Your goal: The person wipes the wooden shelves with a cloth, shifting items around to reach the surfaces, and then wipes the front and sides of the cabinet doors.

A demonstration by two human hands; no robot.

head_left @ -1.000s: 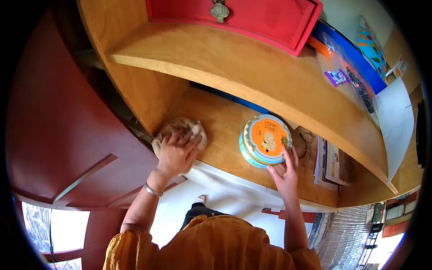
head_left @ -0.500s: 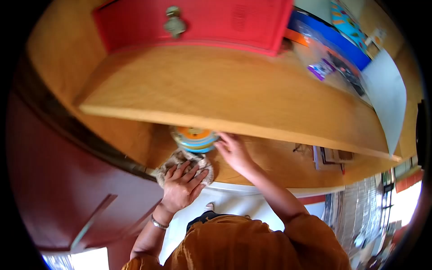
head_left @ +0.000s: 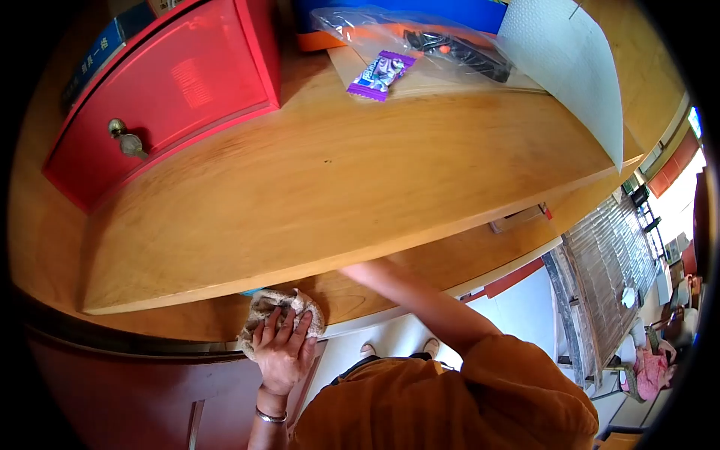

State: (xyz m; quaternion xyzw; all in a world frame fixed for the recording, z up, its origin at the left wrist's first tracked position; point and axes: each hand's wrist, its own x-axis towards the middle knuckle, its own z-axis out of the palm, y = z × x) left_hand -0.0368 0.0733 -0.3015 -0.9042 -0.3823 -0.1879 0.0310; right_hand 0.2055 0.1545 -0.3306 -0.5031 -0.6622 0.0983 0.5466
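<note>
At far left we have a red drawer (head_left: 169,97) with a metal pull (head_left: 128,139), on the bare-grained upper shelf (head_left: 330,180). Below is a dark red panel (head_left: 127,390). Our left hand (head_left: 282,355) lies palm down on a crumpled beige cloth (head_left: 309,301) at the lower shelf's (head_left: 457,259) front edge, fingers slightly spread and bent, pressing rather than gripping. Just behind the cloth a teal sliver of a tin (head_left: 253,292) shows—the upper shelf hides the rest. Our right forearm (head_left: 405,289) reaches beneath that shelf; the hand is hidden, so we cannot tell how its fingers stand or what they hold.

Above, a purple-wrapped sweet (head_left: 381,75) lies beside a clear plastic bag (head_left: 450,54), with a white textured sheet (head_left: 574,71) curling over farther right. Beyond the pale floor (head_left: 517,311), the room holds a silvery ribbed surface (head_left: 611,247) and, at far right, pink fabric (head_left: 651,375).
</note>
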